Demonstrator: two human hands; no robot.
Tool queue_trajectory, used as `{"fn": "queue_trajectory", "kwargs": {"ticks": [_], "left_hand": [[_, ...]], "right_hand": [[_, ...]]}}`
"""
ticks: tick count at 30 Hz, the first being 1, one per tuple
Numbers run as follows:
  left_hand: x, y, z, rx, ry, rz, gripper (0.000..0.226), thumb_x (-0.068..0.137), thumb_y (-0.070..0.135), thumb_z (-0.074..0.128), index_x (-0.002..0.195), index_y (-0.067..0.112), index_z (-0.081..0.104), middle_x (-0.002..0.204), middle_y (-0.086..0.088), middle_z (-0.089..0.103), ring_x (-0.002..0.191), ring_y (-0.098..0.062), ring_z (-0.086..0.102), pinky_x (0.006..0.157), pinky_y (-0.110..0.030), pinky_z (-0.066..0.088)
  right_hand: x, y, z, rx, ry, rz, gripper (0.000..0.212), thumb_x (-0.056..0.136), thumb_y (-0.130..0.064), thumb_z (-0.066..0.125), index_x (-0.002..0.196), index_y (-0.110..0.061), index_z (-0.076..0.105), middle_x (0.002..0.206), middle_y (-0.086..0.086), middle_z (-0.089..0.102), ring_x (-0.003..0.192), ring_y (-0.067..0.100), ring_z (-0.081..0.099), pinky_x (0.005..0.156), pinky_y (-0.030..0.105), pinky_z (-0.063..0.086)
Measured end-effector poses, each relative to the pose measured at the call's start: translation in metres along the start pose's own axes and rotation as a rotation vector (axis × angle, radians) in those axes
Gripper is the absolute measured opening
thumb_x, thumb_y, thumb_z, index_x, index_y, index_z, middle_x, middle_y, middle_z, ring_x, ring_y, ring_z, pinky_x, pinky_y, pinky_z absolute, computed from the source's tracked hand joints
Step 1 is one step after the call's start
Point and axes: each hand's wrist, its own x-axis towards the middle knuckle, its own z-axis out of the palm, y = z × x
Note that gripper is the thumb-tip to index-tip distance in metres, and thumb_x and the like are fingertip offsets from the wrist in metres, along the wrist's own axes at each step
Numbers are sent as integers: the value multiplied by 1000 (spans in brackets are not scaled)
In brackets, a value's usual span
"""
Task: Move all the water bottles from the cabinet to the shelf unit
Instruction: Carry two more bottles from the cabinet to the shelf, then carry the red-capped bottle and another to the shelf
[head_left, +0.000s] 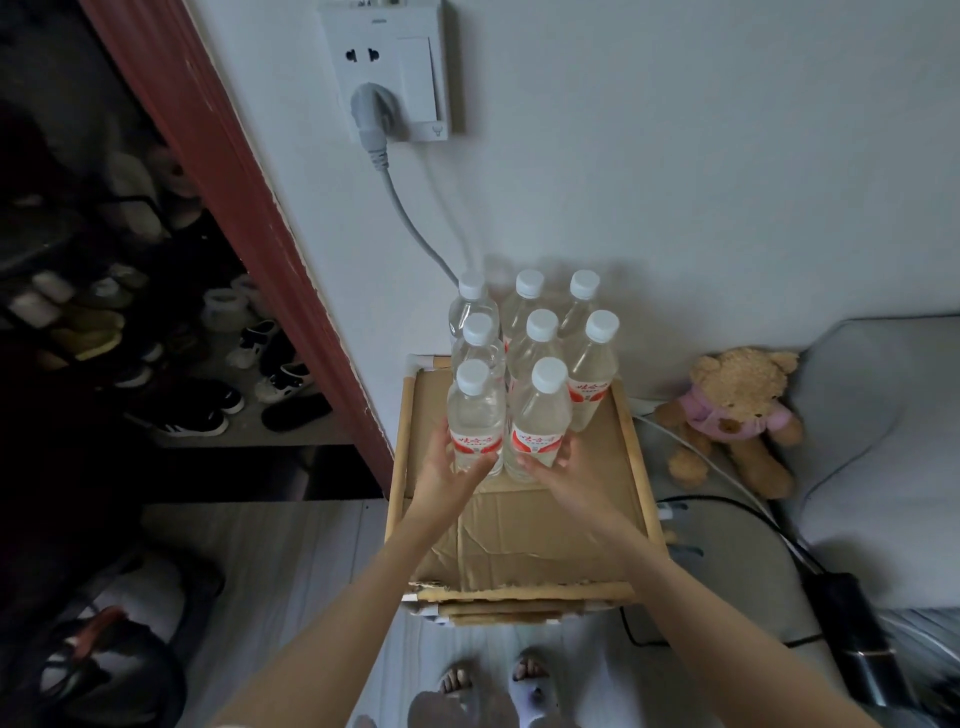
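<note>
Left hand (451, 470): fingers curled round the lower body of the front-left bottle (475, 415), at its red label. Right hand (551, 470): fingers curled round the base of the front-right bottle (540, 421), just below its label.

Both held bottles: upright, long axis vertical, white caps up, bases at or on the cardboard; whether they are lifted clear cannot be told.

Water bottles, eight in all: clear, white-capped, red-labelled, standing upright and packed touching in rows on the shelf unit (636, 452). The two held ones form the nearest row; three stand behind them, the right-hand one (592, 379) at 1 o'clock from the right hand, and three more at the wall.

Shelf unit top: wooden-railed frame lined with creased cardboard (540, 540), bare in its near half.

Surroundings: wall socket (387, 73) at 12 o'clock with a grey plug and cable running down behind the bottles. Teddy bear (735, 415) in a pink top at 3 o'clock, seated beside a grey cushion (883, 415). Black cables (727, 506) on the floor at 4 o'clock. Shoe rack (156, 338) at 9 o'clock beyond a red door frame (234, 182). Slippered feet (493, 686) at 6 o'clock.
</note>
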Motion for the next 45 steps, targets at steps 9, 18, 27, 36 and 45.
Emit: {"fn": "queue_trajectory", "kwargs": {"ticks": [9,18,27,36,45], "left_hand": [[-11,9,14,113,60,50,75,78,19,71,137,32,25,126,34,41,118,16,41,94,-7,38],[-110,-9,16,575,203,-94,82,82,35,63,145,27,11,154,-1,12,142,-20,11,115,-38,16],[-314,-20,-73,1037,659,-201,69,87,50,42,145,30,10,154,-9,13,142,-31,8,114,-47,14],[-618,-84,-57,893,1129,-662,71,80,59,26,144,30,19,152,-10,20,141,-34,15,111,-46,17],[-897,-135,48,539,1633,-1082,81,72,67,17,144,29,13,155,-8,10,143,-30,3,114,-45,8]], "right_hand": [[-4,17,-24,-91,-132,113,88,76,-40,70,144,-19,18,150,3,30,135,21,33,110,42,31],[-51,33,-18,-551,-487,-203,83,80,-43,65,144,-18,19,152,3,25,138,19,26,111,33,24],[-143,-18,108,-1068,-778,-995,77,86,-51,51,146,-21,12,155,1,14,143,20,10,116,43,13],[-379,13,246,-1083,-1123,-1454,78,86,-53,49,147,-24,8,157,-1,4,145,18,1,116,45,1],[-672,126,323,-880,-1627,-1736,75,86,-50,51,146,-24,14,156,0,12,145,19,4,115,45,1]]}}
